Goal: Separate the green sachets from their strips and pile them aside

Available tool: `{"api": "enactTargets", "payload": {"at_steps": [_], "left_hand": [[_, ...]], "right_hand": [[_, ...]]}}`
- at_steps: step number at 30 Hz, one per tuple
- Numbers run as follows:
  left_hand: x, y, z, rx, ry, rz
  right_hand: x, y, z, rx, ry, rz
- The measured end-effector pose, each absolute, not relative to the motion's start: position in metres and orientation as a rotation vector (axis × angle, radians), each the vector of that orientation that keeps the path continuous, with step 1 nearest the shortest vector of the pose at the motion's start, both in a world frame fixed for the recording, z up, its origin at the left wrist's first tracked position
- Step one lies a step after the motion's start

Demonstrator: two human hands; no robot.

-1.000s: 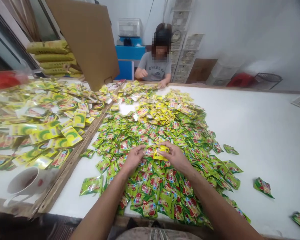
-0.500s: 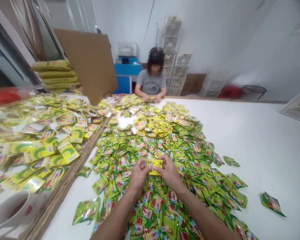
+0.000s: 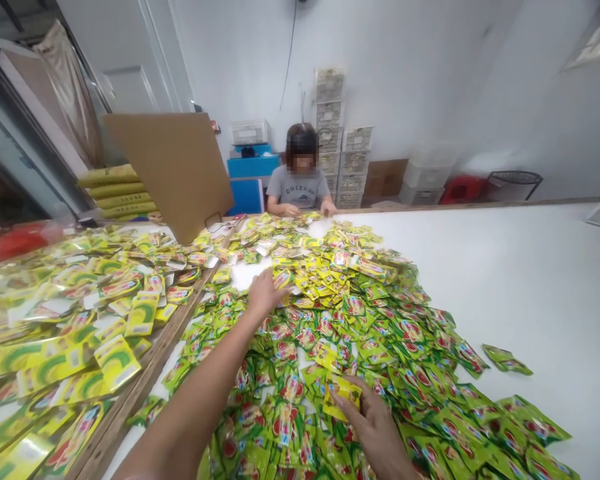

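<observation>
My right hand [image 3: 377, 423] pinches a small yellow packet [image 3: 341, 398] between thumb and fingers, low over the heap of green printed sachets [image 3: 280, 367]. Farther off, my left hand [image 3: 266, 293] is stretched out with its thumb apart from the fingers. A yellow-green carton [image 3: 283, 279] lies right at those fingers; whether they touch it I cannot tell. Beside that carton is a pile of small yellow packets [image 3: 325, 283]. Another yellow packet [image 3: 329, 358] rests on the green sachets just beyond my right hand.
A wooden strip [image 3: 145, 360] divides the white table [image 3: 485, 267]; many yellow-green cartons [image 3: 117, 363] cover the left side. A cardboard sheet [image 3: 175, 173] stands at the back left. Across the table sits a person [image 3: 300, 190], hands at the packets. Stacked white baskets [image 3: 330, 123] stand behind.
My hands have parted: the left has let go of the yellow packet and reached forward to the carton, while the right has drawn back and right with the packet. The view has tilted up.
</observation>
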State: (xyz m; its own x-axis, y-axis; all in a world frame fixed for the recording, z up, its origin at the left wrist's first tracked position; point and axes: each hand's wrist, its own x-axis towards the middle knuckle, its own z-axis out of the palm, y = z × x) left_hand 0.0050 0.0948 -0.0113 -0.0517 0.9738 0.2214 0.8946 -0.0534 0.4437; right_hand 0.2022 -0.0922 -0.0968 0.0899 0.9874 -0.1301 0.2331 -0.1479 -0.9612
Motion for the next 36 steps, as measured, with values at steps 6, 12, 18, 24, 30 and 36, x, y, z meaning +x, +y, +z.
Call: {"api": "enactTargets", "payload": {"at_steps": [6,12,18,24,30,36], "left_hand": [[0.020,0.127,-0.023,2.260,1.985,0.308],[0.005,0.043,-0.017,2.516,1.600,0.324],[-0.027,-0.050,-0.031,2.292,1.914,0.538],[0.005,-0.068,-0.031,1.828,2.115,0.276],[0.036,-0.065,-0.030,2.074,2.020,0.265],[0.025,-0.080,-0.040,2.203,1.843,0.275]], "right_hand": [[0.196,-0.097,-0.089,-1.580,-1.224,1.187],[0.208,-0.092,-0.086,-1.541,-1.213,1.208],[0.214,-0.090,-0.075,-1.512,-1.248,1.002],[0.201,-0.091,-0.069,-1.515,-1.363,0.931],[0.210,-0.086,-0.073,-1.529,-1.383,0.927],[0.212,-0.091,-0.073,-1.601,-1.409,0.898]]}}
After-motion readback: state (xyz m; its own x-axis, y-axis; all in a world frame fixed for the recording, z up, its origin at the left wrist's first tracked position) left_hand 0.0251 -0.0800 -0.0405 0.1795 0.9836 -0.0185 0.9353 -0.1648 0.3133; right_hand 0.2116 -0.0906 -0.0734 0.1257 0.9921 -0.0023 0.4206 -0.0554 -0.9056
